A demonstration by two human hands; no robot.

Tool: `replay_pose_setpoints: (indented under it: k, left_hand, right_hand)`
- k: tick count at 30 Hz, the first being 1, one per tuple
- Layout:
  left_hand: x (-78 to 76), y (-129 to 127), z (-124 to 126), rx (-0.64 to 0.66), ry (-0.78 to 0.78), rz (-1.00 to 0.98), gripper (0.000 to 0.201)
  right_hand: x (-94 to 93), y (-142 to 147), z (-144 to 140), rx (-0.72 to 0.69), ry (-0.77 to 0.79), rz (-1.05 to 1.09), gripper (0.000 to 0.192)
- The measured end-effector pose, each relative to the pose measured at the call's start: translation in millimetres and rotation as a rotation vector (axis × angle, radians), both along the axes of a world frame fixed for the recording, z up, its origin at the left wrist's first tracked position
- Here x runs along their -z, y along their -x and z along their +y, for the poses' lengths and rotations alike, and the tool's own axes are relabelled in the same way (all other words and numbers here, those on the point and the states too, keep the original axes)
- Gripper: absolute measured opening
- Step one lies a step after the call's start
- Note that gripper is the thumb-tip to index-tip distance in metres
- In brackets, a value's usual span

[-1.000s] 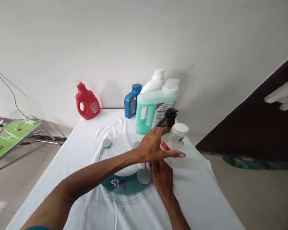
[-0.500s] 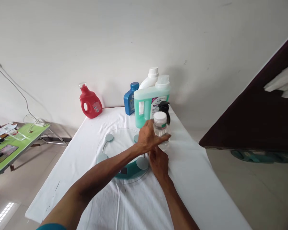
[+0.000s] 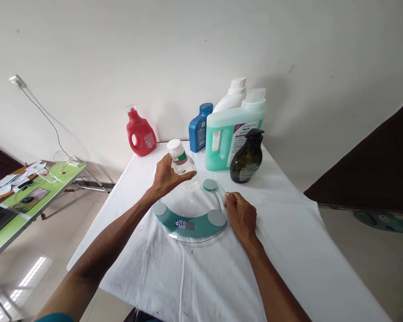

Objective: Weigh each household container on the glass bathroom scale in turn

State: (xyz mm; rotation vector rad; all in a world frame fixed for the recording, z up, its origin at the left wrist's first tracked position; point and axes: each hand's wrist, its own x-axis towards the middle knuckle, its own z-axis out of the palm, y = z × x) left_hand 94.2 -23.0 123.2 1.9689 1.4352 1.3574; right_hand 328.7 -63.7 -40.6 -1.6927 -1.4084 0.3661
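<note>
My left hand [image 3: 171, 175] is wrapped round a clear plastic bottle [image 3: 183, 162] with a white cap and a green-and-red label. It tilts the bottle above the far part of a round glass bathroom scale [image 3: 191, 226]. The scale has grey foot pads, a teal band and a lit display that reads 0.0. At the scale's right rim is my right hand [image 3: 241, 215], its fingers curled in. Its fingertips meet the rim or lie just beside it; whether they grip it is hidden. A dark pump bottle [image 3: 246, 160] stands beyond that hand.
Behind the scale stand a red jug [image 3: 141, 134], a blue bottle [image 3: 198, 129], a green jug [image 3: 235, 138] and a white bottle [image 3: 231, 98] partly behind it. White cloth [image 3: 289, 250] covers the table, which meets the wall. A green side table [image 3: 16, 223] with papers is at left.
My left hand has carried the clear bottle leftward from beside the pump bottle to above the scale. My right hand is now apart from the left, by the scale's right rim. The view has shifted.
</note>
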Motion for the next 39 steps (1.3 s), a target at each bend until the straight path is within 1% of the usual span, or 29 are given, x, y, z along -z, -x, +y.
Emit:
replay_pose_setpoints:
  k: [3,6,10,16,19,21,22,24,25,28,30,32,33,35,39]
  left_hand:
    - [13.9,12,-9,-0.002,0.046,0.043,0.046]
    - [21.2,16,-13,0.041,0.089,0.082,0.044]
    - [23.4,16,-14,0.075,0.08,0.149,0.044]
    - [21.9,15,-12,0.106,0.078,0.216,0.047]
    - [21.9,21,-13,0.146,0.097,0.166,0.056]
    - [24.7,33,-12,0.16,0.106,0.059,0.06]
    - [27.8,40,-11,0.147,0.115,-0.01,0.06]
    - [38.4,58,-7,0.069,0.159,-0.15,0.061]
    - [46.1,67,-5,0.01,0.19,-0.21,0.065]
    - [76.7,91,0,-0.139,0.254,-0.349,0.078]
    - [97.8,102,1,-0.153,0.257,-0.414,0.082]
    - [114.1,107,1,-0.125,0.255,-0.455,0.085]
    - [119.5,108,1,-0.112,0.256,-0.458,0.087]
    - [125.2,108,2,-0.097,0.268,-0.436,0.09]
    - [126.2,108,3,-0.082,0.297,-0.376,0.092]
  right_hand:
    - [-4.6,-2,-1,-0.028,0.033,0.06,0.039]
    - [-11.1,-3,-4,-0.052,0.05,0.096,0.037]
    - [-17.8,-4,-7,-0.085,0.065,0.118,0.038]
    - [-21.2,-3,-9,-0.095,0.079,0.129,0.037]
    - [-23.1,-3,-9,-0.092,0.097,0.126,0.036]
    - [-24.6,-3,-9,-0.094,0.102,0.126,0.036]
    - [-25.3,-3,-9,-0.097,0.103,0.124,0.036]
    - [-26.1,-3,-8,-0.098,0.099,0.122,0.035]
    - [-26.4,-3,-8,-0.098,0.099,0.121,0.035]
    - [-26.5,-3,-7,-0.098,0.107,0.117,0.034]
    - [-26.6,-3,-7,-0.098,0.117,0.114,0.034]
    - [-26.8,-3,-8,-0.099,0.118,0.115,0.035]
    - [-27.0,-3,-8,-0.101,0.117,0.112,0.036]
    - [-27.2,-4,-9,-0.105,0.11,0.095,0.038]
    - [-26.8,-5,-9,-0.104,0.107,0.07,0.038]
